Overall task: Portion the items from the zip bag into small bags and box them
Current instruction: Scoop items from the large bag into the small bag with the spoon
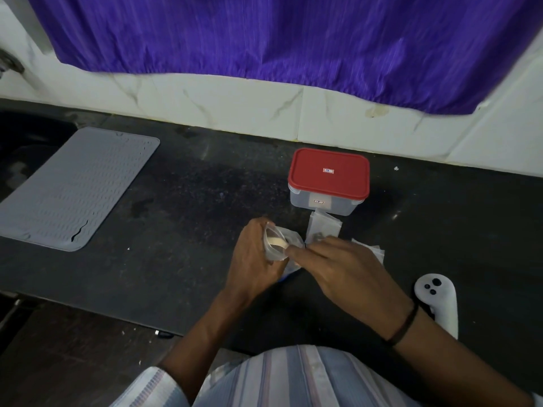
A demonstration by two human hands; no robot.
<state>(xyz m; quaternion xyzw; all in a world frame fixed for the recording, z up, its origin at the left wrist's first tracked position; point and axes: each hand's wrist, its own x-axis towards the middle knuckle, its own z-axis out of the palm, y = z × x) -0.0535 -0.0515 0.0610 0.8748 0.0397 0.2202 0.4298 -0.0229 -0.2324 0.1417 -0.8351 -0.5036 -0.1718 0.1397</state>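
Spilling looked the likeliest trouble: the left hand (252, 257) cupped a small clear bag (277, 245) with its mouth held open and a pale strip of contents showing inside, and any tilt or slackening of that hold could, I judged, have tipped the pale stuff onto the dark counter (182, 201). A second risk lay in the soft film itself, which might have folded shut or slipped while the other hand worked at it.

Nearest the body, both forearms reached forward over the counter edge, the right wrist wearing a dark band (404, 326). The left hand's fingers were curled around the bag's left side, thumb and fingers pinching the rim. The right hand (343, 268) lay palm down, its fingers pressed close together and stretched toward the bag's mouth, fingertips touching its right edge; whether they pinched anything could not be told through the blur.

Just beyond the right hand, flat small bags (324, 226) lay on the counter, more peeking out at its right side. Farther back stood the clear box (323, 204) with its red lid (328, 173) on, near the wall, so boxing had not begun. The zip bag itself could not be picked out with certainty.
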